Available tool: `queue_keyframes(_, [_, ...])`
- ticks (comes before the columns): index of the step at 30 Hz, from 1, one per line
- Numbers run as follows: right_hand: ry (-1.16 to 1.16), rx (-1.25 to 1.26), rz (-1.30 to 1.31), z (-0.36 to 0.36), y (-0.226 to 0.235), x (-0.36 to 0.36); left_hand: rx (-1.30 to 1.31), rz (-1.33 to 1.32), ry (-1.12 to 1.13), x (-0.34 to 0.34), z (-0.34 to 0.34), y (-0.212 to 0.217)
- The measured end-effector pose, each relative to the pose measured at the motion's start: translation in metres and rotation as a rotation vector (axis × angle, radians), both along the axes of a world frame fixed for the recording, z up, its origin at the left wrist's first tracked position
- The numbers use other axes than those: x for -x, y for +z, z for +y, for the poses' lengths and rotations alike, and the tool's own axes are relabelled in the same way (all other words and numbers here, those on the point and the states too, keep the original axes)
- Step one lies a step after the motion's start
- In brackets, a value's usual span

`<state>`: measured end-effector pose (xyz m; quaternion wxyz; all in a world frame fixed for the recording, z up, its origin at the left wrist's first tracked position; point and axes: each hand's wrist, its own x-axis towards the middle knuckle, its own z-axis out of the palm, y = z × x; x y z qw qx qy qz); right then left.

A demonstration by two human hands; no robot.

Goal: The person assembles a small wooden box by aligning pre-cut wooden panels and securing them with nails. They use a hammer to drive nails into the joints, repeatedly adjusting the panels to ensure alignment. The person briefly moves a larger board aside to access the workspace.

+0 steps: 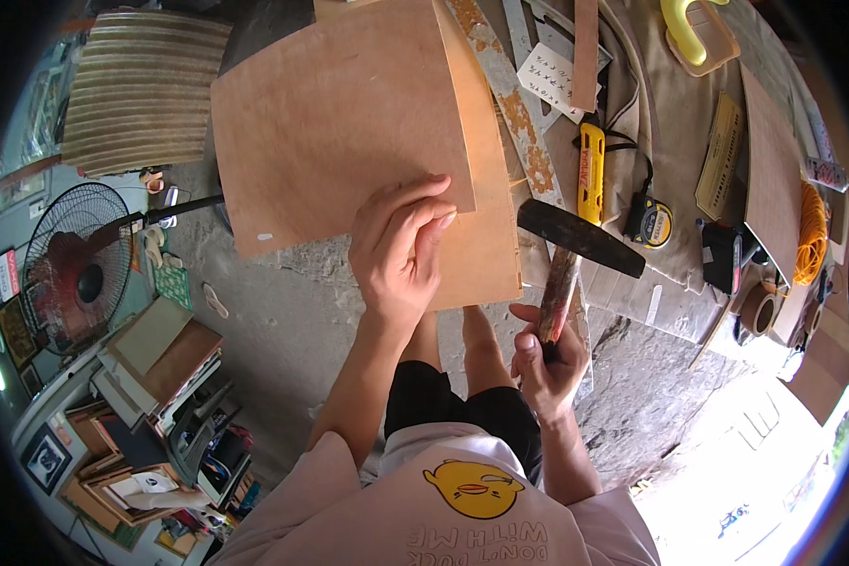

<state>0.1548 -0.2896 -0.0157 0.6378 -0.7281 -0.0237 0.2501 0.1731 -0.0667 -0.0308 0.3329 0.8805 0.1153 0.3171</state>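
Hammer [575, 247] beside white paper label [549, 80]

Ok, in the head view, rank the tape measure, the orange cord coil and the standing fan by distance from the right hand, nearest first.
Measured from the right hand, which holds a hammer:
1. Tape measure, up and to its right on the bench.
2. Orange cord coil, farther right near the bench edge.
3. Standing fan, far off to the left, past the left hand.
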Motion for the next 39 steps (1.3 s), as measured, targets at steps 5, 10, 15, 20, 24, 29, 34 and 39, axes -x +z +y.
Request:
queue_keyframes(5, [0.095, 0.16, -0.194, -0.003, 0.013, -0.006, 0.029, -0.044, -0.007, -0.002, -0.001, 0.0])
queue_keyframes(10, [0.113, 0.348, -0.296, -0.008, 0.023, -0.003, 0.06, -0.095, -0.013, -0.005, -0.001, -0.002])
queue_keyframes(15, [0.201, 0.478, -0.46, 0.0, 0.04, -0.014, 0.057, -0.107, -0.001, -0.004, 0.0, -0.002])
queue_keyframes(20, [0.229, 0.536, -0.566, 0.003, 0.053, -0.017, 0.08, -0.125, -0.005, -0.003, 0.002, -0.005])
queue_keyframes(24, [0.273, 0.595, -0.646, 0.002, 0.057, -0.019, 0.129, -0.155, -0.018, -0.005, -0.001, -0.005])
queue_keyframes(29, [0.251, 0.646, -0.651, 0.006, 0.068, -0.024, 0.128, -0.171, 0.009, -0.003, -0.001, -0.009])
queue_keyframes(34, [0.321, 0.673, -0.685, 0.007, 0.063, -0.023, 0.129, -0.181, 0.013, -0.002, -0.001, -0.012])
queue_keyframes(39, [0.199, 0.705, -0.674, 0.008, 0.079, -0.022, 0.129, -0.178, -0.02, 0.0, 0.001, -0.013])
